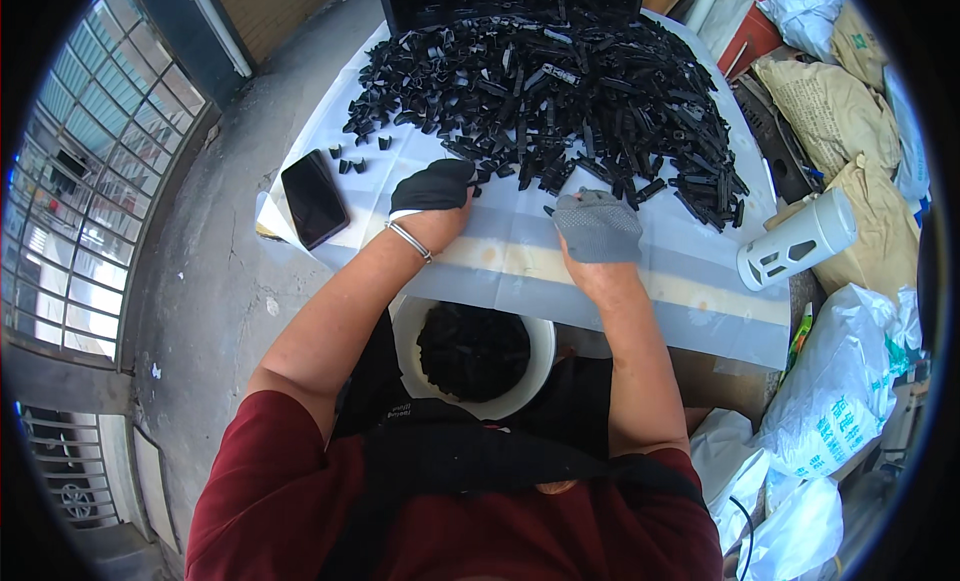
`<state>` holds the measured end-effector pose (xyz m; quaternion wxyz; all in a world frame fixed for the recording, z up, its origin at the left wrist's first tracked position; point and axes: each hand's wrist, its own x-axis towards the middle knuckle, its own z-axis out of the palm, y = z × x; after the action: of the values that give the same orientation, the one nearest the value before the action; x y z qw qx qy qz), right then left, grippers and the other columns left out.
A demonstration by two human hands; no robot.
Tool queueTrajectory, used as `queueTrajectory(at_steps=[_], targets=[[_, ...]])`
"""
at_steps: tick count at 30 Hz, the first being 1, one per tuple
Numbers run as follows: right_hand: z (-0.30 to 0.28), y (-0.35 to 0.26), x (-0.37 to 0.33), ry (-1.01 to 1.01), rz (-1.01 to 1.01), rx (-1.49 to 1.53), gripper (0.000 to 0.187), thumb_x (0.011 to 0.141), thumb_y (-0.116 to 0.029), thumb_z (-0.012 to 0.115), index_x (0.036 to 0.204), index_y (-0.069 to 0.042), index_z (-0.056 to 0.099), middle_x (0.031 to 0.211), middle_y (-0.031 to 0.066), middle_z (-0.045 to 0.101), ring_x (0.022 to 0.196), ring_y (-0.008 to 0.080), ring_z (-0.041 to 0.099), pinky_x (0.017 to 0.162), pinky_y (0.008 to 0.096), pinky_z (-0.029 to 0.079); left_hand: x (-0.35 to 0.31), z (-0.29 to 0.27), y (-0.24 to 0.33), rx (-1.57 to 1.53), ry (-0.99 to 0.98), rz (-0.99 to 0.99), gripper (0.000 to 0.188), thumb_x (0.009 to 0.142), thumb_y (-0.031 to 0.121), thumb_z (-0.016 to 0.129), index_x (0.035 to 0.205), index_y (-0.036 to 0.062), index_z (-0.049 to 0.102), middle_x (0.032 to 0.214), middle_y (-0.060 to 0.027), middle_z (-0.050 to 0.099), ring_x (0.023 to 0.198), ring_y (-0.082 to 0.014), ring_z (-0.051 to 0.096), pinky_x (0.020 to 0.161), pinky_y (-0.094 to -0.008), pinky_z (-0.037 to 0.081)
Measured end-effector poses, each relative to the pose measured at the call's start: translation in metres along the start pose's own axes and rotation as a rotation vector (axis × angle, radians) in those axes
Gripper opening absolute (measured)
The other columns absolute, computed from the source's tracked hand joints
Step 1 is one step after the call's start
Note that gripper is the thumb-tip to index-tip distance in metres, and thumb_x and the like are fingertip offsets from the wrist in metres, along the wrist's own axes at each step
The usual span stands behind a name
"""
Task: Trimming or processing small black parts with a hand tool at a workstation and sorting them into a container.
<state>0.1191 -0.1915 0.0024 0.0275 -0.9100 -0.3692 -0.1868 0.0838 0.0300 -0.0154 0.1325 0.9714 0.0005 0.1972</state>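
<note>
My left hand (432, 201), in a black glove with a metal bangle at the wrist, is closed above the white-covered table near the front of the pile. A small dark bit shows at its fingertips, too hidden to make out. Further right my right hand (598, 229), in a grey knit glove, is curled with its fingers closed. The tip of a small black plastic piece (549, 211) sticks out from its left side. Just beyond both hands spreads a big heap of black plastic pieces (540, 91), short curved ones on the left and longer strips on the right.
A phone (314, 198) lies at the table's left, with several loose black pieces (350, 166) near it. A white bucket (545, 356) holding black pieces stands below the front edge. On the right are a white slotted cylinder (797, 240) and stacked sacks (835, 381).
</note>
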Motion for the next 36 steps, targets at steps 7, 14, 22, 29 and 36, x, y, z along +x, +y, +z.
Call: queueTrajectory(at_steps=[7,14,22,29,36], targets=[[-0.028,-0.042,-0.015,0.112,-0.104,0.63,0.022,0.079,-0.019,0.063,0.098,-0.007,0.061,0.088,0.0096,0.062,0.077,0.0278,0.058,0.068,0.0381,0.044,-0.031,-0.043,0.023,-0.307,-0.349,0.062,0.028,0.076,0.024,0.059,0.094,0.0031,0.058,0.084,-0.0191,0.061,0.076,-0.0351,0.059,0.069,-0.0385,0.047],[-0.023,-0.054,-0.021,0.258,-0.195,0.632,0.024,0.079,-0.02,0.061,0.097,-0.004,0.057,0.083,0.0097,0.06,0.073,0.0275,0.057,0.063,0.037,0.043,-0.048,-0.061,0.029,-0.944,-0.597,-0.265,0.035,0.085,0.032,0.056,0.107,0.0047,0.06,0.083,-0.0049,0.063,0.068,-0.0132,0.056,0.067,-0.0276,0.046],[-0.023,-0.053,-0.022,0.325,-0.119,0.606,0.02,0.082,-0.021,0.059,0.091,-0.004,0.058,0.079,0.0103,0.058,0.071,0.0279,0.055,0.062,0.038,0.042,-0.063,-0.05,0.045,-1.014,-0.378,-0.566,0.047,0.094,0.043,0.037,0.091,0.0031,0.061,0.07,-0.007,0.059,0.064,-0.0159,0.054,0.062,-0.0309,0.045],[-0.028,-0.04,-0.029,0.176,-0.128,0.646,0.019,0.081,-0.021,0.061,0.089,-0.004,0.063,0.079,0.0099,0.062,0.07,0.0281,0.057,0.063,0.0365,0.043,-0.059,-0.056,0.04,-0.913,-0.286,-0.29,0.043,0.094,0.037,0.04,0.078,0.002,0.058,0.058,0.0008,0.048,0.053,-0.008,0.041,0.049,-0.0247,0.036],[-0.04,-0.044,-0.027,0.19,-0.115,0.583,0.018,0.078,-0.02,0.065,0.089,-0.007,0.065,0.082,0.0064,0.064,0.069,0.0263,0.057,0.065,0.0355,0.043,-0.051,-0.067,0.038,-0.88,-0.419,-0.258,0.049,0.093,0.042,0.037,0.083,-0.0015,0.058,0.062,-0.0119,0.055,0.056,-0.0193,0.048,0.057,-0.0329,0.043]])
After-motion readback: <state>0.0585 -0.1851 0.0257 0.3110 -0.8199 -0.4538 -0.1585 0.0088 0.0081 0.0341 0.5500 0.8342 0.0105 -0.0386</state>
